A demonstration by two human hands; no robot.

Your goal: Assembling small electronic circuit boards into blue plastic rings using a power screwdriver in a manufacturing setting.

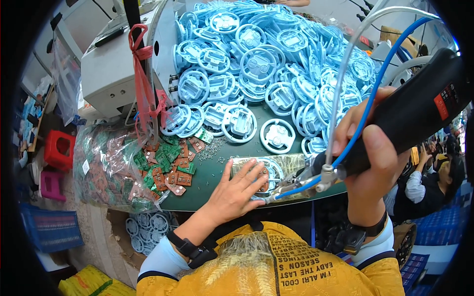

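My right hand is wrapped round a black electric screwdriver, tilted with its metal nose pointing down and left. A blue hose and a clear hose run along the tool to its tip. Beneath the nose lies a light blue toy steering wheel piece at the table's front edge, with a brown circuit board inside it. My left hand rests flat on this piece, fingers stretched and spread, partly hiding it. The screwdriver's tip is close to my left fingertips; whether it touches a screw I cannot tell.
Light blue wheel pieces are heaped across the back. Green and brown circuit boards spill from a plastic bag at left, beside loose screws. A grey machine stands back left. A box of wheel pieces sits below the table.
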